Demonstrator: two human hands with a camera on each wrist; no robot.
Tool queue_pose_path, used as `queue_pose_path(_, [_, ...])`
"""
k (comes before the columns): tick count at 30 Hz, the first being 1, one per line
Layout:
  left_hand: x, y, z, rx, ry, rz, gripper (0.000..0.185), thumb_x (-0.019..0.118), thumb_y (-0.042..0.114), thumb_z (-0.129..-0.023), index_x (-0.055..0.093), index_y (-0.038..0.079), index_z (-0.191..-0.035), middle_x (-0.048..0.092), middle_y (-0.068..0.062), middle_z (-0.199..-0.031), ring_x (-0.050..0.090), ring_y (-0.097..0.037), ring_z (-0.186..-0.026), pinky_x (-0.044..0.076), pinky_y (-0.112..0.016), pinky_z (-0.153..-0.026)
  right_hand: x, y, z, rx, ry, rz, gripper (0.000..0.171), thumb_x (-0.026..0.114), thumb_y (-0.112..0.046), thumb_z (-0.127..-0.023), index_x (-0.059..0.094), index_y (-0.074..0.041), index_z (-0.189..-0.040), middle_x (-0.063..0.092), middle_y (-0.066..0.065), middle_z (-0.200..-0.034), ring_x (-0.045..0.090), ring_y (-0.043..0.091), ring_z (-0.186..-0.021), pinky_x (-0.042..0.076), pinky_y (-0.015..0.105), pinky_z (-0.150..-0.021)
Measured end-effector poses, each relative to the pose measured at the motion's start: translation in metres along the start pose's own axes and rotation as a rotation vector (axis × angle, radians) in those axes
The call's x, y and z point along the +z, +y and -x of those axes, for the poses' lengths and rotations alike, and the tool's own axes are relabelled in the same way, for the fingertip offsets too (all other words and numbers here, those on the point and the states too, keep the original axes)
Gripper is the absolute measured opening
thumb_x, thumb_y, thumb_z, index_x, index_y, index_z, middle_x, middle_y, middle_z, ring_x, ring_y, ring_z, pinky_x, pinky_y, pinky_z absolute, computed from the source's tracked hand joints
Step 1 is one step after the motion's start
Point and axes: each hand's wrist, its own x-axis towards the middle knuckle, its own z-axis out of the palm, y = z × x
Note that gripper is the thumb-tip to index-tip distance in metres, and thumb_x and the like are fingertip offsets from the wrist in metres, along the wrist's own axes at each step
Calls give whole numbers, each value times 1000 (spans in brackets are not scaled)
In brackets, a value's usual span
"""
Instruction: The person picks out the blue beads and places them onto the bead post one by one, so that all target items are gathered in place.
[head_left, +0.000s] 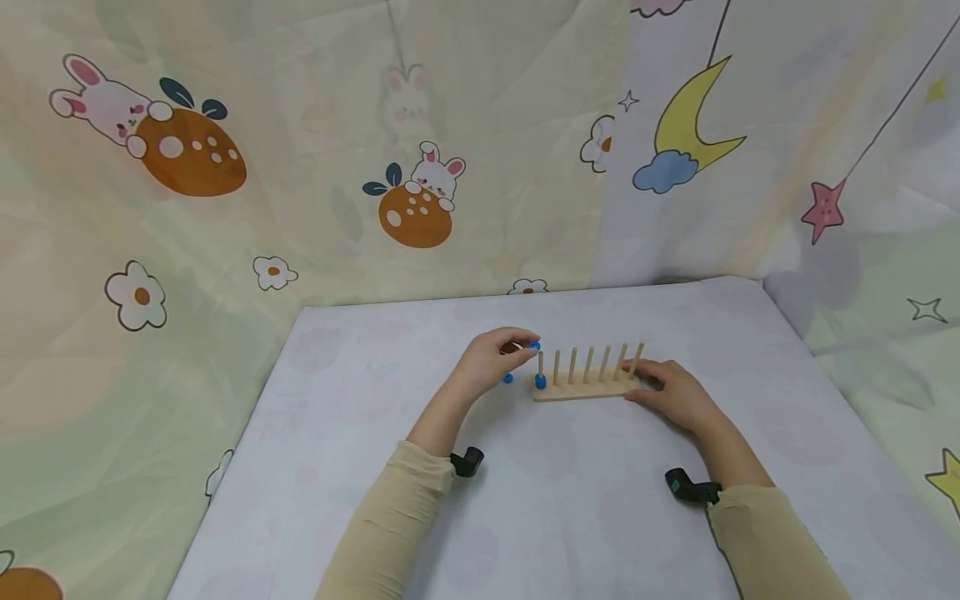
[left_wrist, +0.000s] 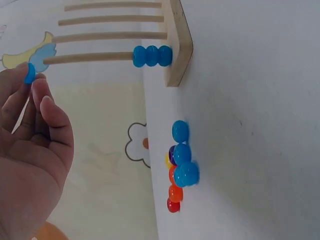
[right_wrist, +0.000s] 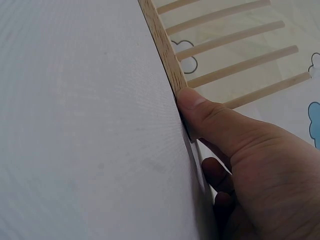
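A pale table [head_left: 570, 517] carries everything, with cartoon-printed curtains [head_left: 225, 208] hanging behind its far and side edges. Near the middle of the table, toward the far edge, stands a wooden peg rack [head_left: 581, 388], its base flat on the table and its row of pegs upright. The right hand [head_left: 675, 393] rests at the rack's right end, thumb pressed against the edge of the base and fingers laid along it, not wrapped round it. The left hand [head_left: 495, 360] hovers just left of the rack, its grip pinched on a single blue bead [left_wrist: 30, 73] between thumb and fingertips, level with the top of the leftmost peg [left_wrist: 87, 58]. Three blue beads [left_wrist: 152, 55] sit stacked at the bottom of that peg, against the base. A small pile of loose beads [left_wrist: 179, 167], blue, orange, red, yellow and purple, lies on the table just left of the rack, below the left hand.
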Motion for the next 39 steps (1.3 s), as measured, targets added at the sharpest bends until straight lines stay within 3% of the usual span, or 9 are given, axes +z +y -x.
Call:
queue_pose_path(3, [4, 3, -1, 5, -7, -13, 28, 68, 39, -94, 69, 31, -120, 67, 13, -111, 61, -9, -101, 53, -30, -78, 0, 0, 0, 4, 1, -2, 58, 71, -50, -87, 58, -23, -137, 57, 19, -133, 50, 38, -119, 38, 63, -99])
queue_pose_path(12, [9, 4, -2, 7, -6, -12, 32, 68, 36, -94, 69, 23, -123, 67, 13, -111, 61, -11, -100, 52, -30, -76, 1, -1, -1, 7, 4, 2, 57, 72, -48, -87, 59, -22, -136, 57, 20, -134, 50, 39, -121, 37, 63, -101])
queue_pose_path(22, [14, -5, -3, 2, 14, 6, 22, 67, 41, -93, 69, 39, -115, 66, 17, -111, 62, -8, -98, 53, -31, -76, 0, -3, -1, 9, 2, 12, 55, 71, -47, -88, 59, -22, -136, 57, 20, -133, 50, 39, -120, 37, 64, -100])
queue_pose_path(30, [18, -12, -2, 31, 12, 13, 31, 68, 36, -93, 70, 24, -122, 67, 13, -115, 62, -9, -97, 53, -28, -76, -1, -3, -1, 11, -7, 3, 54, 72, -43, -88, 59, -22, -137, 57, 20, -135, 49, 39, -122, 36, 63, -102])
queue_pose_path(39, [22, -20, -3, 14, 2, -2, 26, 69, 37, -93, 70, 31, -118, 67, 11, -116, 62, -10, -99, 52, -30, -78, 0, -1, -2, 22, -9, -6, 55, 72, -44, -88, 59, -23, -137, 56, 19, -134, 49, 38, -121, 36, 63, -102])
